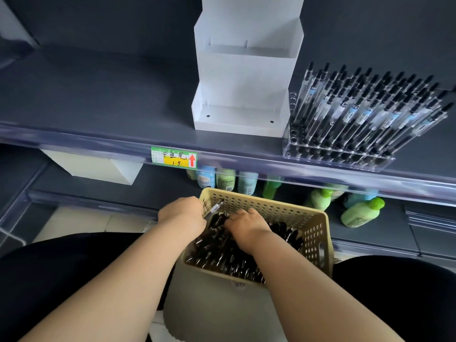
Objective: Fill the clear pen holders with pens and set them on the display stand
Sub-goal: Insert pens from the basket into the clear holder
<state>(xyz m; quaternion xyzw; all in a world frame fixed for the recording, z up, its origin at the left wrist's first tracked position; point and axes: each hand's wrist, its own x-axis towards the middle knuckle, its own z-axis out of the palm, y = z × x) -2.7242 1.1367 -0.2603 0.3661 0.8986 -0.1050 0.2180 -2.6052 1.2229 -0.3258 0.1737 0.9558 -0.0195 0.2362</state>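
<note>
A beige perforated basket [317, 239] rests on my lap, full of black pens [222, 253]. My left hand [181, 213] sits at the basket's left rim, closed on a few pens [214, 209] that stick out toward the far side. Inside the basket, my right hand [246, 224] lies palm down on the pile, its fingers buried among the pens. On the dark shelf above stands a white stepped display stand [243, 95] with bare tiers. To its right a clear pen holder [338, 157] is packed with several rows of clear-barrelled black pens [365, 107].
The shelf's clear front rail carries a green and yellow price tag [174, 157]. On the lower shelf stand green and blue bottles [360, 212] behind the basket, and a white box [98, 169] hangs at the left.
</note>
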